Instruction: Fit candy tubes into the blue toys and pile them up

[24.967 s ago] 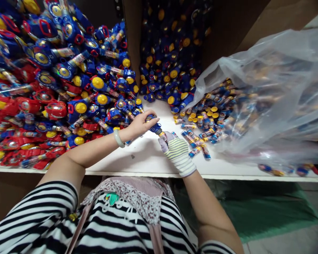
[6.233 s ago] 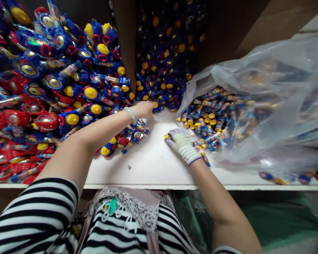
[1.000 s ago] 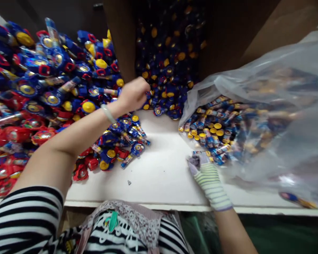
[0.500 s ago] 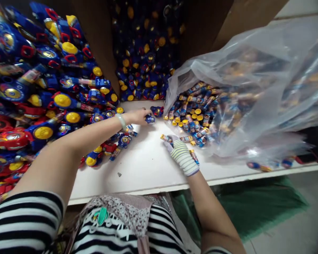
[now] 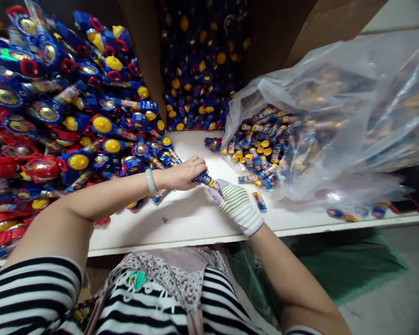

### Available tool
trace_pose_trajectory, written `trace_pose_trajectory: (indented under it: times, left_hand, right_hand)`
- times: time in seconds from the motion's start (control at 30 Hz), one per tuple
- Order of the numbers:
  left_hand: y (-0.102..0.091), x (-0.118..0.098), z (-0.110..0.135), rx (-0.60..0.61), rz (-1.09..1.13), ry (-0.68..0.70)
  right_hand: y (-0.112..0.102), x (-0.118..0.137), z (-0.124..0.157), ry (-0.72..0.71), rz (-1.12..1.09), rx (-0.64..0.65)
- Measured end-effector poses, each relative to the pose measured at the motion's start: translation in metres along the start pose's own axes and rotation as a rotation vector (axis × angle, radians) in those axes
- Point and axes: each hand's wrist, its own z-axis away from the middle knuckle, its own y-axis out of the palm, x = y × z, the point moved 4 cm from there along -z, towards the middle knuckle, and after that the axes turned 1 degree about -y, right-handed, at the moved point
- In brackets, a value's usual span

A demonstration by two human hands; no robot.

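My bare left hand [image 5: 185,172] is closed round a small blue toy body [image 5: 203,177] over the white table [image 5: 195,218]. My right hand [image 5: 234,204], in a striped knit glove, is closed on a little yellow-capped tube [image 5: 214,184] whose end meets the toy. The two hands touch at the middle of the table. A pale bangle [image 5: 150,181] sits on my left wrist.
A big heap of blue and red toys [image 5: 66,121] fills the left. A cardboard box [image 5: 202,74] of blue toy bodies stands behind. A clear plastic bag [image 5: 335,125] spills yellow-capped tubes [image 5: 258,149] at the right. Green cloth [image 5: 335,274] lies below the table edge.
My left hand has drawn back from the box with a blue toy body and met my right hand, which holds a tube picked from beside the bag.
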Motion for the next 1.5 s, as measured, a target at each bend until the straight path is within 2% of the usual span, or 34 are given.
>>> trace_pose_trajectory:
  times: [0.07, 0.17, 0.23, 0.33, 0.37, 0.43, 0.53, 0.57, 0.6, 0.67, 0.73, 0.8, 0.87, 1.0, 1.07, 1.1, 1.17, 1.23, 1.27, 1.33, 1.4, 1.43, 1.5]
  left_hand:
    - [0.003, -0.007, 0.003, 0.019, -0.071, 0.036]
    - [0.007, -0.011, 0.009, 0.086, -0.159, 0.067]
    - [0.008, -0.007, 0.013, 0.143, -0.123, 0.002]
    - [0.004, -0.001, 0.018, 0.186, -0.028, -0.095]
    - [0.001, -0.001, 0.019, 0.171, -0.035, -0.089]
    - [-0.005, -0.006, 0.020, 0.097, -0.109, -0.022]
    - [-0.011, -0.014, 0.020, -0.006, -0.225, 0.094]
    - [-0.011, -0.015, 0.020, -0.007, -0.233, 0.104]
    - [-0.011, -0.014, 0.019, 0.013, -0.226, 0.091]
    - [-0.008, -0.008, 0.019, 0.077, -0.174, 0.009]
    - [-0.007, -0.002, 0.019, 0.099, -0.114, -0.066]
    - [-0.007, 0.000, 0.021, 0.061, -0.108, -0.066]
    - [-0.009, -0.002, 0.023, 0.009, -0.154, -0.017]
    - [-0.023, 0.002, 0.036, 0.001, -0.234, 0.049]
    - [-0.049, 0.015, 0.052, -0.067, -0.223, 0.032]
    - [-0.070, 0.026, 0.062, -0.178, -0.214, -0.020]
    - [-0.129, 0.062, 0.087, -0.559, -0.227, -0.238]
    - [-0.195, 0.108, 0.115, -0.976, -0.283, -0.540]
    - [-0.226, 0.132, 0.122, -1.096, -0.309, -0.671]
    - [-0.278, 0.180, 0.120, -1.170, -0.318, -0.842]
    - [-0.315, 0.223, 0.105, -1.133, -0.283, -1.001]
    - [-0.326, 0.241, 0.095, -1.077, -0.244, -1.072]
    - [-0.333, 0.268, 0.074, -0.923, -0.143, -1.152]
  right_hand:
    - [0.019, -0.003, 0.002, 0.046, -0.264, 0.068]
    - [0.041, -0.002, 0.005, 0.029, -0.621, 0.243]
    - [0.039, -0.001, 0.004, 0.018, -0.605, 0.198]
    - [0.023, 0.001, 0.003, 0.067, -0.356, -0.028]
    - [0.022, 0.003, 0.003, 0.080, -0.344, -0.044]
    - [0.029, 0.006, 0.006, 0.088, -0.520, 0.067]
    - [0.050, 0.009, 0.008, 0.099, -0.875, 0.359]
    - [0.053, 0.007, 0.007, 0.103, -0.912, 0.385]
    - [0.053, 0.006, 0.004, 0.095, -0.917, 0.370]
    - [0.045, 0.002, -0.004, 0.046, -0.814, 0.219]
    - [0.032, 0.000, -0.010, 0.008, -0.592, 0.034]
    - [0.024, 0.003, -0.014, -0.016, -0.379, -0.074]
    - [0.024, 0.010, -0.020, -0.059, -0.334, -0.085]
    - [0.029, 0.024, -0.034, -0.164, -0.473, -0.049]
    - [0.022, 0.018, -0.035, -0.171, -0.578, -0.098]
    - [0.016, 0.009, -0.032, -0.151, -0.642, -0.149]
    - [0.004, -0.016, -0.020, -0.075, -0.741, -0.260]
    - [-0.002, -0.040, -0.005, 0.006, -0.765, -0.301]
    - [-0.002, -0.048, 0.002, 0.032, -0.765, -0.306]
    - [0.004, -0.054, 0.010, 0.062, -0.755, -0.287]
    - [0.012, -0.051, 0.011, 0.092, -0.757, -0.264]
    - [0.016, -0.048, 0.009, 0.104, -0.767, -0.248]
    - [0.022, -0.043, 0.007, 0.118, -0.797, -0.227]
